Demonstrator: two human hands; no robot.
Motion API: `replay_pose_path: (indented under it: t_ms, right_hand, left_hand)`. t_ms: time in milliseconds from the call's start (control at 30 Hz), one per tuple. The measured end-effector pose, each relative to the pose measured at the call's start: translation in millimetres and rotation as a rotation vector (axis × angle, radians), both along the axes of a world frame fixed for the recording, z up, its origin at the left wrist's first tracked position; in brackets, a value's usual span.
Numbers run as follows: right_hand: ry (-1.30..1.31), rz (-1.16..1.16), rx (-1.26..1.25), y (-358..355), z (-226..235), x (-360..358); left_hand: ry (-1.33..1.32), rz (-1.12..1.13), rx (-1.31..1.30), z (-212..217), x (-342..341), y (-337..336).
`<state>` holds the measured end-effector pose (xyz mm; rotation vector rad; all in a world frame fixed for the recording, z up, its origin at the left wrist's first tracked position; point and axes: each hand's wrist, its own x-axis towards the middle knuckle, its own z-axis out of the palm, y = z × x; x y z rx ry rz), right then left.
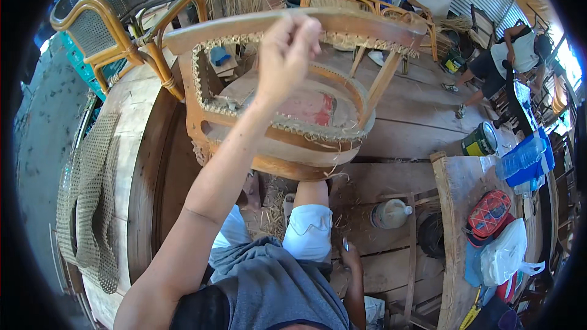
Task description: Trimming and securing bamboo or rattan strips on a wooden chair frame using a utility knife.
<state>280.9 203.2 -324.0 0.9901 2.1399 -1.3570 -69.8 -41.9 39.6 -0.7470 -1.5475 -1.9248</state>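
In front of me stands a wooden chair frame (237,120) with a curved top rail and an open back. Torn woven cane edging (200,76) lines the inside of the back opening. My left hand (287,52) is raised in front of the top rail, its fingers curled closed. Whatever they pinch, if anything, is too small to make out. Low at my right side, my right hand (351,258) is closed around a small tool (345,245), of which only a pale, shiny tip shows. Part of the chair's round seat (232,90) lies behind my left arm.
A rattan bench (110,30) stands at the far left, above a draped cane sheet (92,189). To the right are a plastic jug (391,214) and a workbench (455,208) bearing a red pouch (490,209) and plastic bags. Two other people are farther back.
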Motion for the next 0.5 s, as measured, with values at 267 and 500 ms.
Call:
replay_pose_path:
  t_ms: [267,500]
  right_hand:
    - [0.635,-0.212,-0.294,-14,137,-78]
    - [0.972,0.293,-0.452,-121,329,-236]
  left_hand:
    - [0.233,0.243,-0.36,78,-51,-81]
    - [-0.234,0.44,-1.316,57,-96,-73]
